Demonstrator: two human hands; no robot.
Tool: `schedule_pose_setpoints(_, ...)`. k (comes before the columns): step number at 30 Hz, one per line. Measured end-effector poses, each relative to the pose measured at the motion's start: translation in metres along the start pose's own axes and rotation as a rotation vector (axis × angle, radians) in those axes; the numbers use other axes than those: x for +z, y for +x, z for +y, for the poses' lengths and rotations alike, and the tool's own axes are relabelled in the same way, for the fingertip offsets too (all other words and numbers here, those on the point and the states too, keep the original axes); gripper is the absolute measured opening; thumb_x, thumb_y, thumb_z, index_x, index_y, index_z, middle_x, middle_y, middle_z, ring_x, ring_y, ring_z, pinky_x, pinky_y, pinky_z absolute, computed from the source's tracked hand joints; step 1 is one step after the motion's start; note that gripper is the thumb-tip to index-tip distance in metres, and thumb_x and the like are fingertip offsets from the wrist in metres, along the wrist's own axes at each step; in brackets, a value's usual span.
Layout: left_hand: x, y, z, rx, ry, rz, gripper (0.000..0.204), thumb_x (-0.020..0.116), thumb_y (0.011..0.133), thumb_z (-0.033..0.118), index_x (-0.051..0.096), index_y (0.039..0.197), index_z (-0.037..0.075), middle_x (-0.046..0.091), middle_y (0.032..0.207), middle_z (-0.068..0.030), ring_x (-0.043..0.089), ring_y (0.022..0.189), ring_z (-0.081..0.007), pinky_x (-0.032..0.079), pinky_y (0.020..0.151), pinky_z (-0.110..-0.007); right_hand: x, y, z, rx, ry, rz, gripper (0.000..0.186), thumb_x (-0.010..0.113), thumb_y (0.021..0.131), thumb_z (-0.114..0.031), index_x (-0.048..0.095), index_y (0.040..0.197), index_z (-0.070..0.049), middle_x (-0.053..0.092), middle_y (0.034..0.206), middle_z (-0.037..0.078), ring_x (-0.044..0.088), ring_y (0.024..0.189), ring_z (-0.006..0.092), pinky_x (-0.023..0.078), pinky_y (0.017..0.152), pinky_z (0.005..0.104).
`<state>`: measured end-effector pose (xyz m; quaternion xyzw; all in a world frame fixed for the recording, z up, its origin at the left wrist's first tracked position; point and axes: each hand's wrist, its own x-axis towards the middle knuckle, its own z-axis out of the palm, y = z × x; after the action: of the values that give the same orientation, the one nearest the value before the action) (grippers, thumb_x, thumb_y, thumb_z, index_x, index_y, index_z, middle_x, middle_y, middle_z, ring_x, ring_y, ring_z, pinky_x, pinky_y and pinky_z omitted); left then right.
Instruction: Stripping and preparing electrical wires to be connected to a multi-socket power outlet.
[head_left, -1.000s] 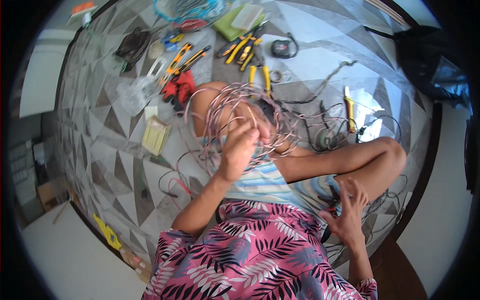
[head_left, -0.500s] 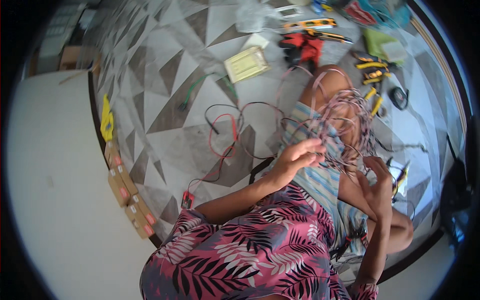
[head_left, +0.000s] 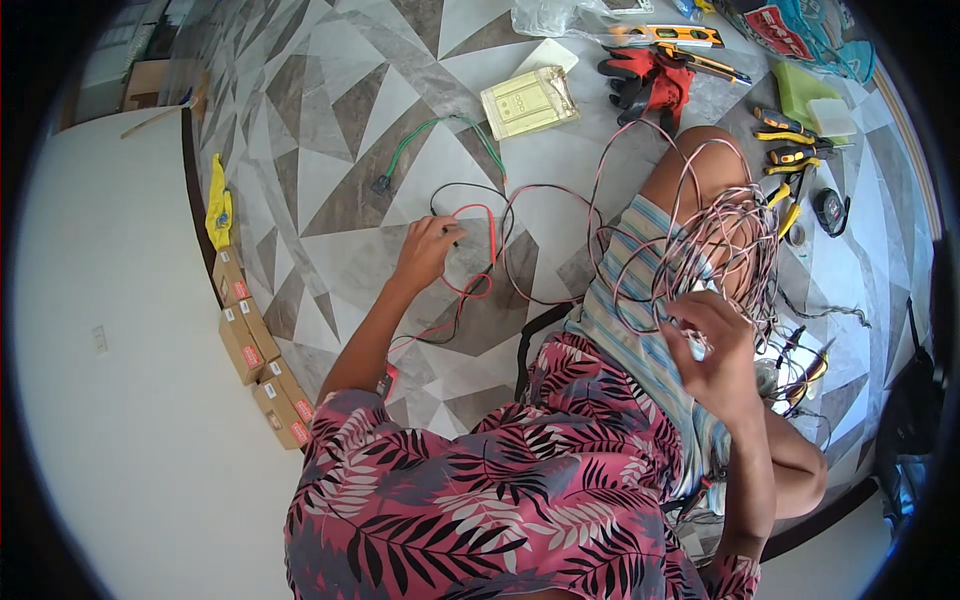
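Observation:
My left hand (head_left: 425,252) is down on the floor, fingers closed on a black test probe whose dark end just shows. A red test probe (head_left: 492,235) lies beside it. Its red and black leads run to a small red meter (head_left: 388,382), mostly hidden behind my left arm. A large tangled coil of pink-and-black wire (head_left: 730,235) rests over my bent leg. At the coil's near side my right hand (head_left: 718,350) is curled, pinching a pale, reddish bit of the wire. A green wire (head_left: 430,128) with a dark connector lies beyond the probes.
Far side: a yellowish packet (head_left: 530,103), red-black gloves (head_left: 650,85), an orange level (head_left: 670,37) and a plastic bag (head_left: 560,15). At right lie pliers (head_left: 793,205), screwdrivers (head_left: 785,125) and a tape measure (head_left: 830,212). Cardboard boxes (head_left: 240,345) line the left wall.
My left hand has moved from the wire coil leftward and away from me, onto the black probe. My right hand has risen toward the coil, fingers now closed. The view has shifted slightly.

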<state>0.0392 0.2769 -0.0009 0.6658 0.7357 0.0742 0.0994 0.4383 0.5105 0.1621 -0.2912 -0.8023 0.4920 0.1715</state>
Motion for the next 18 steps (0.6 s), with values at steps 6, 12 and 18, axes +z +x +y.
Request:
schedule_pose_setpoints(6,-0.002,0.007,-0.014,0.093,0.026,-0.097,0.032,0.069,0.073,0.000,0.066,0.104,0.011,0.063,0.098,-0.0024,0.056,0.103,-0.0272,0.040,0.093,-0.044,0.050,0.016,-0.001,-0.182,-0.037,-0.128,0.021,0.072,0.076,-0.003,0.066,0.096,-0.001,0.066,0.092,0.015,0.066,0.077,0.0336,0.054,0.067,0.0402)
schedule_pose_setpoints(12,-0.057,0.012,0.065,-0.511,-0.922,-0.151,0.011,0.071,0.088,0.009,0.063,0.095,0.006,0.065,0.083,-0.0011,0.065,0.085,-0.0141,0.052,0.076,-0.034,0.098,0.023,-0.001,0.016,0.097,-0.245,0.029,0.071,0.079,-0.007,0.064,0.106,0.000,0.065,0.095,0.016,0.066,0.079,0.0340,0.054,0.071,0.0419)
schedule_pose_setpoints(18,-0.111,0.015,0.154,-0.531,-1.563,-0.286,0.013,0.071,0.088,0.005,0.064,0.098,-0.001,0.066,0.096,-0.0060,0.064,0.087,-0.0123,0.053,0.075,-0.027,0.131,0.020,-0.023,-0.067,0.381,-0.325,0.041,0.068,0.085,-0.006,0.057,0.123,0.002,0.069,0.098,0.015,0.067,0.072,0.0178,0.053,0.071,0.0286)
